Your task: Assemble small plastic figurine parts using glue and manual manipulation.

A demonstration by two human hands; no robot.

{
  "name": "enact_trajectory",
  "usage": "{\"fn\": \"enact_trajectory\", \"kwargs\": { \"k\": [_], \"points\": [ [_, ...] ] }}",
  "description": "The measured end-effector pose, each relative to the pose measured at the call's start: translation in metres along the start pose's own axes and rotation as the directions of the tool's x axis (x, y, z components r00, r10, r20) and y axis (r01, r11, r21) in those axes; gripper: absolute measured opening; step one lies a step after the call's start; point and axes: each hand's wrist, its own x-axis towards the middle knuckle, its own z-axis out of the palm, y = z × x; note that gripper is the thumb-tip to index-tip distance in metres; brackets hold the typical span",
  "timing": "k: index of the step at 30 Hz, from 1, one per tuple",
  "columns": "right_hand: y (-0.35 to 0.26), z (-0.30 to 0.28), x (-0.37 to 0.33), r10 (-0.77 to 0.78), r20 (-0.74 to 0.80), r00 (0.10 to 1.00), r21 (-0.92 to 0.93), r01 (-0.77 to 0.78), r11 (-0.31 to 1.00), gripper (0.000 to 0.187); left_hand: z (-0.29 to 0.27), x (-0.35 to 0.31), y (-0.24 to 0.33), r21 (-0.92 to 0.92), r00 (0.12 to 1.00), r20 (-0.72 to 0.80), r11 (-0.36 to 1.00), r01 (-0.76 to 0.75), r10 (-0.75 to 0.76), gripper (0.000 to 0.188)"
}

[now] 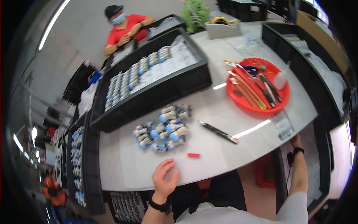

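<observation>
1. Resting flat at the desk's (238, 112) near edge, the left hand (165, 176) has its fingers spread open, holding nothing.
2. Just beyond it lie a small red piece (193, 155) and a heap of blue-capped parts (164, 128).
3. Off the desk's right corner, the right hand (295, 142) is mostly hidden; I cannot tell its grip.

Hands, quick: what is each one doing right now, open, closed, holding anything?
Left hand: open, flat on the table edge, holding nothing.
Right hand: at the table's right edge, mostly hidden; grip cannot be told.
</observation>
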Motion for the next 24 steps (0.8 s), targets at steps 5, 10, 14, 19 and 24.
{"fn": "enact_trajectory", "kwargs": {
  "k": [5, 10, 14, 19, 24],
  "points": [
    [-0.083, -0.039, 0.006, 0.285, -0.143, 0.948, -0.094, -0.299, 0.95, 0.027, -0.027, 0.013, -0.002, -0.308, 0.937, 0.133, 0.885, 0.35, -0.324, 0.028],
    [-0.258, -0.032, -0.031, 0.265, -0.327, 0.907, 0.246, -0.189, 0.951, 0.037, -0.056, 0.053, 0.005, 0.266, 0.984, 0.166, 0.958, -0.11, 0.067, 0.033],
    [-0.367, 0.018, -0.052, 0.181, -0.326, 0.928, 0.316, -0.074, 0.946, 0.029, -0.059, 0.064, -0.012, 0.337, 0.965, 0.262, 0.935, -0.109, 0.018, 0.037],
    [-0.468, 0.104, -0.076, -0.019, 0.003, 1.0, 0.451, 0.016, 0.893, 0.013, -0.057, 0.051, -0.032, 0.451, 0.968, 0.251, 0.888, -0.096, -0.023, 0.033],
    [-0.528, 0.187, -0.105, -0.153, 0.387, 0.909, 0.468, -0.051, 0.882, 0.014, -0.055, 0.03, -0.027, 0.216, 0.986, 0.168, 0.976, -0.02, -0.017, 0.027]
  ]
}}
